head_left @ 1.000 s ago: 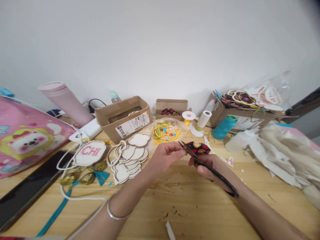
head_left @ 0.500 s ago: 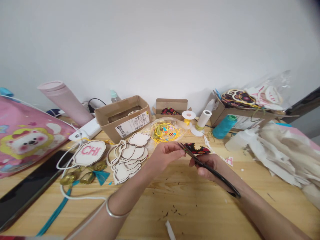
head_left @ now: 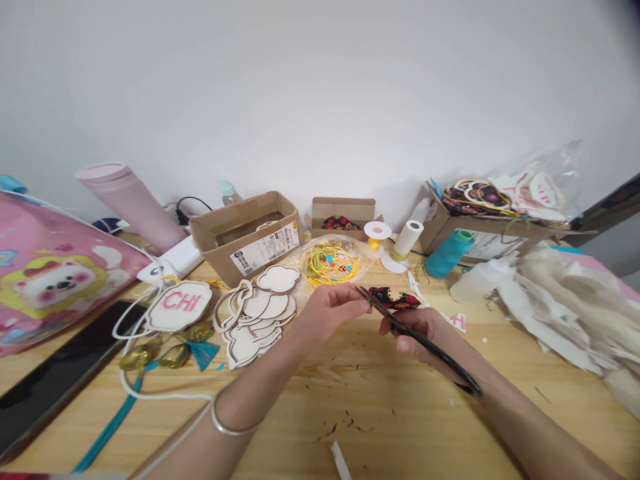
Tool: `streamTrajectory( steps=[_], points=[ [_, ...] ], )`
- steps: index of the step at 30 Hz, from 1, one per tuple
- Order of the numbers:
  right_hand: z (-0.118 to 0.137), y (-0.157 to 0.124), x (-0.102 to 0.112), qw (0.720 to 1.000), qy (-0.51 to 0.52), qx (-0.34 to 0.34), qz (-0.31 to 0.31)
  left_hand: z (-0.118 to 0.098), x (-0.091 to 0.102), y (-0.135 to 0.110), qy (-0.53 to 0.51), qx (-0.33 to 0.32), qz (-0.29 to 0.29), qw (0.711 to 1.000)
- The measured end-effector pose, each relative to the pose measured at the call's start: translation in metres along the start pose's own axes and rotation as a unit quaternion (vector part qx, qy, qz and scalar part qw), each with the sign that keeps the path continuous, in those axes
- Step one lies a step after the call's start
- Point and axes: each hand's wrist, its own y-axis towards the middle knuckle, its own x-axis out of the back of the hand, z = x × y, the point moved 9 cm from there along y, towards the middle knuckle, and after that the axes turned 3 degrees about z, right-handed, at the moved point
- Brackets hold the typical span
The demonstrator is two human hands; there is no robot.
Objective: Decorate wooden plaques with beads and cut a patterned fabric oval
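Head view: A left hand (head_left: 330, 313) pinches the edge of a small piece of black-and-red floral fabric (head_left: 395, 299) between thumb and fingertips, while a right hand (head_left: 417, 337) closes around the black handles of scissors (head_left: 425, 347). The blades, barely parted, point toward 10 o'clock at the fabric's edge, just beside the left fingertips; whether they grip the cloth is hard to tell. The work sits over a pine table (head_left: 380, 407), a metal bangle (head_left: 230, 427) on the left wrist.

At 9 o'clock, a wooden tag (head_left: 177, 307) reads "CHI" in pink, next to a stack of cloud-shaped wooden cutouts (head_left: 255, 313). At 11 o'clock, a cardboard box (head_left: 245, 233) carries a barcode label (head_left: 264, 248), its small print too fine to read. Yellow cord (head_left: 330, 263) lies at 12 o'clock in clear plastic. A teal thread cone (head_left: 447, 255) stands at 1 o'clock before a second box (head_left: 480, 230). White scraps (head_left: 560, 307) pile up at 3 o'clock, and a pink bag (head_left: 50, 280) printed with a cartoon bear lies at far left.
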Motion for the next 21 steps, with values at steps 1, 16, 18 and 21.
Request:
streamTrajectory(
  steps=[1, 16, 18, 21],
  points=[
    [0.001, 0.0, 0.0, 1.0, 0.0, 0.005, 0.0, 0.001, 0.0, 0.0, 0.0, 0.003, -0.001, 1.0],
    [0.009, -0.004, 0.002, 0.999, -0.007, -0.013, -0.043, -0.002, -0.004, -0.004, 0.014, 0.019, -0.027, 0.999],
    [0.005, -0.001, 0.002, 0.999, -0.006, -0.007, -0.035, -0.004, 0.0, -0.003, 0.019, 0.015, -0.046, 0.999],
    [0.0, 0.003, 0.0, 1.0, 0.002, 0.001, -0.018, -0.003, 0.003, -0.003, -0.001, 0.013, -0.068, 0.998]
  ],
)
